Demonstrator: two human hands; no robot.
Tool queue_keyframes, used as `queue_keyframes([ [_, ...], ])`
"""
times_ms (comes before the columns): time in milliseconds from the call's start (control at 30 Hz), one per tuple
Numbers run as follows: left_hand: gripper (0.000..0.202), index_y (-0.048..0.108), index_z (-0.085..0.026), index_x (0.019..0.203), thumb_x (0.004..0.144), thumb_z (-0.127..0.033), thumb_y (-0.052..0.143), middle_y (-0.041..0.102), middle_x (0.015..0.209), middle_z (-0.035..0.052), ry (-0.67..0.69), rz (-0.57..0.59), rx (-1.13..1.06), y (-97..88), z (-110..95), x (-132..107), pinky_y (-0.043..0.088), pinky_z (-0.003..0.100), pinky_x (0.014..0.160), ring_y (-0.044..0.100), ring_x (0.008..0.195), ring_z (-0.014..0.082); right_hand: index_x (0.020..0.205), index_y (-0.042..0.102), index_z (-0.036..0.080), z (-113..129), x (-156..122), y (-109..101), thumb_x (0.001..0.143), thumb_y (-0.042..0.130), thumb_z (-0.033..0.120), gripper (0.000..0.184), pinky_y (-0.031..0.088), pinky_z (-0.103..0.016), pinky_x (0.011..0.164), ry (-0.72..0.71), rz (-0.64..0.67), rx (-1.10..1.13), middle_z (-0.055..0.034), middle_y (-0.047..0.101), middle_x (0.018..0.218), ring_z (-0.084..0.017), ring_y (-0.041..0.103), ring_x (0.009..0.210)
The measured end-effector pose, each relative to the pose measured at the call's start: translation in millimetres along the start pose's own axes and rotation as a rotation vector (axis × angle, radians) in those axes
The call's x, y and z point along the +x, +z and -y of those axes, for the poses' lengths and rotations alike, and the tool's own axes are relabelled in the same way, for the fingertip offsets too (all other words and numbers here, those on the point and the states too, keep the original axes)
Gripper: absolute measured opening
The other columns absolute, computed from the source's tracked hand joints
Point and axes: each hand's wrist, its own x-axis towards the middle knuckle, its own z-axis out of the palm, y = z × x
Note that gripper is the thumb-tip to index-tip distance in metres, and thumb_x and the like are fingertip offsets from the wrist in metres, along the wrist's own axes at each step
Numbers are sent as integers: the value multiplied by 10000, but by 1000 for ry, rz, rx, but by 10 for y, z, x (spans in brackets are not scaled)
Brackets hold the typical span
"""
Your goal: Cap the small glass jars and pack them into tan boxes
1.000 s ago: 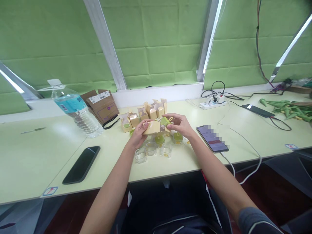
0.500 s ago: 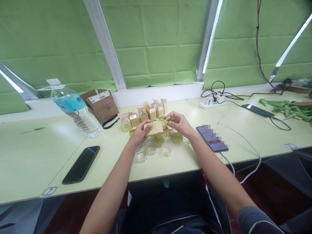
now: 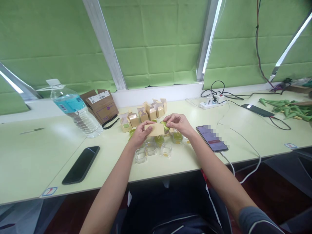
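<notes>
left hand point(image 3: 139, 132): fingers closed round tan box point(image 3: 154, 129), held above table point(image 3: 175, 162) | right hand point(image 3: 179, 123): pinching green piece point(image 3: 165, 126) at the box's open end, beside left thumb | tip: steady box, feed piece straight

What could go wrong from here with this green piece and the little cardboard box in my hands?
The green piece sits at the open end of the small cardboard box in the left hand, pinched by the right hand; it could slip out or crush the flap. The clear cups stand right under both hands and could be knocked over. The right forearm lies close to the lit phone and its cable, which might snag.
</notes>
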Motion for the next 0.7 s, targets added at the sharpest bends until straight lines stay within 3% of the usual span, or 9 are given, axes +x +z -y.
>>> queue_keyframes([
  [233,470,689,-167,1005,723,-510,843,697,931,43,10,-46,-26,6,7,13,487,213,639,626,744,135,662,654,183,-14,6,71,603,933,372,342,566,-377,877,-68,7,-75,-47,702,940,-197,670,990],
  [467,487,677,-161,1007,731,-531,831,680,923,27,-10,-39,5,13,1,15,460,195,644,600,753,117,701,756,204,1,-18,72,607,918,364,246,538,-406,982,-38,68,-184,-62,711,1060,-206,659,1062],
  [700,480,671,-171,1016,744,-538,816,694,975,43,-23,-23,23,-11,17,25,462,209,667,611,787,133,793,823,260,-8,-8,-2,755,835,386,132,484,-430,1055,-48,172,-341,-63,728,1139,-231,654,1126],
])
